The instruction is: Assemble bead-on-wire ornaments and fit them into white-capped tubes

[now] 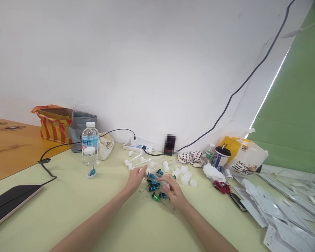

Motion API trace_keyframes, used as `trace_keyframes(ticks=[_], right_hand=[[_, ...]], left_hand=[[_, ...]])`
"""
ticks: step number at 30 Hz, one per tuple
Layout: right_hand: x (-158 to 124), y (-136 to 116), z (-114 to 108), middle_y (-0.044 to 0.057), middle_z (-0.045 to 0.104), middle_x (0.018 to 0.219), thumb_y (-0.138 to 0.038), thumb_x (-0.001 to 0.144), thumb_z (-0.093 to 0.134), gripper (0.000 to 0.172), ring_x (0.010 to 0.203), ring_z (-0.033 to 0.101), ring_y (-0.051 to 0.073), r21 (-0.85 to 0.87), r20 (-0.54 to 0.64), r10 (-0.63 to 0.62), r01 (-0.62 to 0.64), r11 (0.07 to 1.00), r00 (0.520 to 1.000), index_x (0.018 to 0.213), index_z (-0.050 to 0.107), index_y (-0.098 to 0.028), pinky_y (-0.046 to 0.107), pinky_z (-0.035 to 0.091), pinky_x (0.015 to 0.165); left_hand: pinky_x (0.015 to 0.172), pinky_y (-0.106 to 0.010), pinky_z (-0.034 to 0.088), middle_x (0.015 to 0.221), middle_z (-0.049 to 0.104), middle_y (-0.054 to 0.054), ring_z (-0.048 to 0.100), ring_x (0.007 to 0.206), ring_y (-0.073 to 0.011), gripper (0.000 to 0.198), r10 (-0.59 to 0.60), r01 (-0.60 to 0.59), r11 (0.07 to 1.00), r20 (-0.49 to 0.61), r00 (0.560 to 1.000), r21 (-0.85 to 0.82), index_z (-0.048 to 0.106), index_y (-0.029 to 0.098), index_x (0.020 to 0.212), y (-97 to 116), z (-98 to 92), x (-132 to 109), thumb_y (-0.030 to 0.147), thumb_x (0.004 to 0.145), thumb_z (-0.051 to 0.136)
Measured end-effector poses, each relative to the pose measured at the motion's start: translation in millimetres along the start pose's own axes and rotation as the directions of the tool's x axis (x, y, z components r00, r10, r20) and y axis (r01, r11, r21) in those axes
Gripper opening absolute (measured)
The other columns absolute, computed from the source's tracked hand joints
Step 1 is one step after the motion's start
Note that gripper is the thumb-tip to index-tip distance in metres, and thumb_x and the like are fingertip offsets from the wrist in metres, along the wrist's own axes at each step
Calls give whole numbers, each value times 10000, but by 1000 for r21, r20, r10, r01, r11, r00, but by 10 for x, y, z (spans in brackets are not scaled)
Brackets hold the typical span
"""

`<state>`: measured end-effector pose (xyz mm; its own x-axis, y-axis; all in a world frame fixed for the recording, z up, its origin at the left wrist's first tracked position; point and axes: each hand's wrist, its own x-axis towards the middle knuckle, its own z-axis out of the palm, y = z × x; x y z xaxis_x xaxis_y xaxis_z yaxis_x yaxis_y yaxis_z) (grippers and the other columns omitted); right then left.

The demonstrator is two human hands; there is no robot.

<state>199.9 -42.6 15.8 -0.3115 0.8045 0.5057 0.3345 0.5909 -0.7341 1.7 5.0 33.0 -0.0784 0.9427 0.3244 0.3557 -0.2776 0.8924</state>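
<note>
- Pale green worktop runs under a bare white wall; at its far left a wooden table adjoins it and a black tablet lies flat near my edge.
- Against the wall stand a red-and-yellow striped bag and, just beside it, a grey bag.
- A water bottle stands upright in front of them, with a small white-capped jar touching its base and a blue piece in a white cap just nearer to me.
- A white power strip lies by the wall, and clear tubes lie on their sides in front of it, long axes running roughly left to right.
- My left grip is released, fingers stretched out, their tips touching the left edge of the pile of blue and green parts.
- That pile lies between my two hands, just right of the left fingertips and just left of and beyond the right one; both touch it, neither clearly nearer.
- Thin metal pins lie at the near side of the pile, slanting toward me.
- My right grip curls over the right side of the pile; I cannot tell whether it pinches anything.
- White caps are scattered just beyond the right hand.
- Further right are red scissors, a lidded drink cup, a yellow-and-white bag and spread white cards.
- A green screen closes the right side.
</note>
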Motion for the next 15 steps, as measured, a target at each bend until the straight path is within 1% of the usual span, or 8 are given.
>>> trace_keyframes(ticks=[2, 3, 5, 7, 9, 11, 13, 15], right_hand=[[-1, 42, 0, 70, 561, 1003, -462, 830, 438, 341, 788, 528, 189, 10, -26, 6, -6, 1000, 1000, 1018, 623, -246, 276, 419, 655], [-2, 65, -5, 70, 570, 974, -452, 829, 444, 323, 797, 530, 192, 14, -47, 6, -5, 1000, 999, 978, 633, -237, 276, 417, 661], [-2, 116, -25, 71, 581, 915, -427, 830, 448, 293, 804, 532, 196, 14, -88, 7, -6, 1000, 996, 882, 648, -219, 275, 411, 667], [1, 168, -48, 73, 583, 877, -406, 830, 451, 285, 783, 532, 194, -3, -118, 14, -15, 1000, 993, 806, 653, -207, 271, 404, 653], [4, 214, -63, 72, 583, 865, -394, 827, 456, 283, 718, 524, 178, -26, -129, 28, -32, 999, 991, 769, 656, -202, 262, 394, 612], [6, 242, -65, 69, 585, 860, -386, 823, 463, 280, 663, 509, 162, -45, -127, 36, -42, 998, 991, 752, 659, -199, 253, 380, 576], [6, 247, -60, 65, 586, 852, -381, 817, 475, 268, 644, 497, 154, -53, -135, 33, -41, 998, 990, 749, 658, -197, 248, 371, 560], [9, 232, -57, 62, 581, 833, -377, 816, 483, 257, 652, 488, 155, -64, -168, 18, -29, 997, 986, 752, 651, -194, 249, 368, 567]], left_hand=[[442, -231, 320, 410, 371, 30, 394, 421, -121, 463, 2, -2, 1000, -23, 1000, -3, 480, 174, 480, -14, -56, 24, 528, 763, 387], [451, -231, 320, 418, 374, 30, 400, 435, -124, 454, 0, 1, 1000, -60, 998, 1, 473, 177, 483, -23, -93, 41, 522, 766, 388], [468, -229, 311, 443, 380, 30, 403, 470, -125, 433, 5, 0, 1000, -173, 985, 29, 455, 182, 494, -41, -172, 76, 508, 771, 394], [487, -225, 300, 476, 372, 35, 394, 504, -121, 411, 36, -17, 997, -261, 965, 74, 433, 185, 510, -62, -246, 108, 495, 778, 401], [496, -223, 288, 495, 351, 41, 375, 518, -115, 404, 62, -27, 993, -306, 950, 118, 403, 187, 519, -88, -302, 132, 489, 786, 400], [496, -223, 284, 500, 344, 44, 365, 517, -112, 407, 61, -14, 990, -335, 940, 140, 392, 187, 525, -118, -339, 150, 491, 796, 389], [501, -222, 295, 506, 369, 42, 381, 526, -116, 405, 50, 2, 991, -372, 927, 137, 430, 184, 553, -149, -365, 163, 497, 805, 377], [513, -220, 321, 532, 414, 37, 413, 546, -124, 396, 36, 15, 993, -416, 908, 120, 505, 180, 629, -178, -390, 177, 511, 803, 377]])
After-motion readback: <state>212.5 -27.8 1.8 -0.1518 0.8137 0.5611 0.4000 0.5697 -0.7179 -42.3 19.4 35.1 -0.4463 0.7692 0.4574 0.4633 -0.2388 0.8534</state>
